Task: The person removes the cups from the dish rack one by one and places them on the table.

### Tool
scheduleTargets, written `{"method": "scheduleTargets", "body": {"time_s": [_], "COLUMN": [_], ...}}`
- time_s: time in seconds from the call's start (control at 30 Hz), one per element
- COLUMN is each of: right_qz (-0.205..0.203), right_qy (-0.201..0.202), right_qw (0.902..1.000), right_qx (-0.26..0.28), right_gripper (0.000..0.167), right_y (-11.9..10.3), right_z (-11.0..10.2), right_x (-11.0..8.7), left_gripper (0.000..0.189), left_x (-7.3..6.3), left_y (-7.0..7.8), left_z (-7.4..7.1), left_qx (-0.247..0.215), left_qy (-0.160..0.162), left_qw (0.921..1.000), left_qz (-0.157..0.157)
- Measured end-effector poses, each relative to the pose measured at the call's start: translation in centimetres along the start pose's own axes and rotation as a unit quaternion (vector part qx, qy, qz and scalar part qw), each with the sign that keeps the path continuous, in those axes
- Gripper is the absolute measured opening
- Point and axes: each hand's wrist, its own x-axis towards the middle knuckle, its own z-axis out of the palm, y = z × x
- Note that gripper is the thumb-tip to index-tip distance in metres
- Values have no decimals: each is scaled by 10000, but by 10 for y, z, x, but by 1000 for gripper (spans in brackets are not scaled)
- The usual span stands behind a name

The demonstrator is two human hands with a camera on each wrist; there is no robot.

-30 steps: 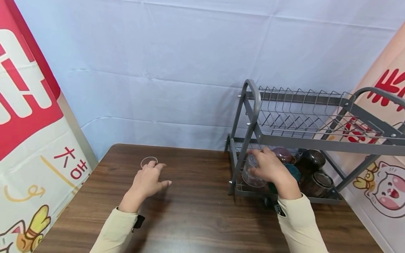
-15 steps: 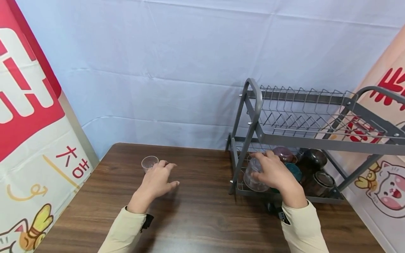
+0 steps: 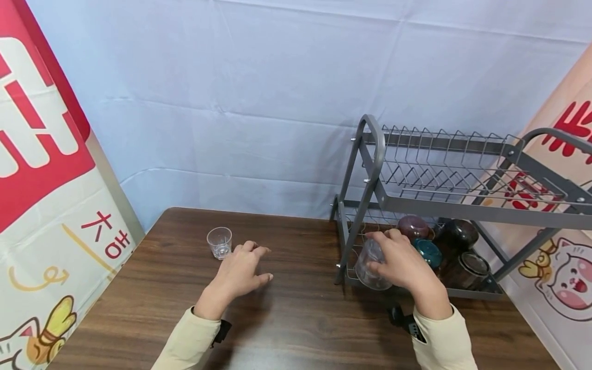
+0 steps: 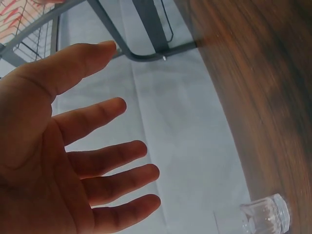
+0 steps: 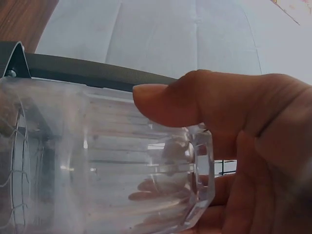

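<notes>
A clear drinking glass [image 3: 372, 267] is gripped by my right hand [image 3: 401, 257] at the front left of the rack's lower shelf. It is upside down, and in the right wrist view my thumb and fingers wrap its faceted base [image 5: 202, 170]. My left hand [image 3: 240, 272] hovers over the table with fingers spread, holding nothing. A small clear glass [image 3: 220, 242] stands upright on the table just beyond the left hand; the left wrist view shows this glass [image 4: 265, 215] apart from the fingers.
A grey two-tier dish rack [image 3: 467, 205] stands on the right of the wooden table [image 3: 296, 318]. Its lower shelf bears a purple glass [image 3: 413, 226], a teal glass [image 3: 427, 253] and dark brown glassware [image 3: 467, 270]. A pale cloth [image 3: 259, 118] hangs behind.
My left hand has drawn away from the small glass, rightward and toward me. My right hand has shifted the clear glass slightly forward out toward the rack's front edge.
</notes>
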Motion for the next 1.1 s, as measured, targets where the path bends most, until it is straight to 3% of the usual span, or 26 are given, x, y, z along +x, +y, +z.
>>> {"method": "scheduleTargets", "body": {"time_s": [0.4, 0.67, 0.93, 1.1], "right_qz": [-209, -252, -455, -532], "right_qy": [211, 221, 263, 289], "right_qw": [9995, 9994, 9983, 9977], "right_qx": [46, 71, 238, 314], "right_gripper": [55, 55, 56, 57], "right_y": [-6, -11, -12, -13], "right_z": [4, 6, 6, 8], "right_x": [-8, -11, -13, -15], "left_gripper": [52, 52, 50, 51], "left_x": [2, 9, 11, 12], "left_y": [18, 29, 30, 33], "left_z": [6, 14, 24, 30], "left_qx": [-485, -467, -1032, -1491], "left_qy": [44, -132, -263, -434], "left_qw": [9987, 9981, 9934, 9864], "left_qz": [177, 376, 425, 543]}}
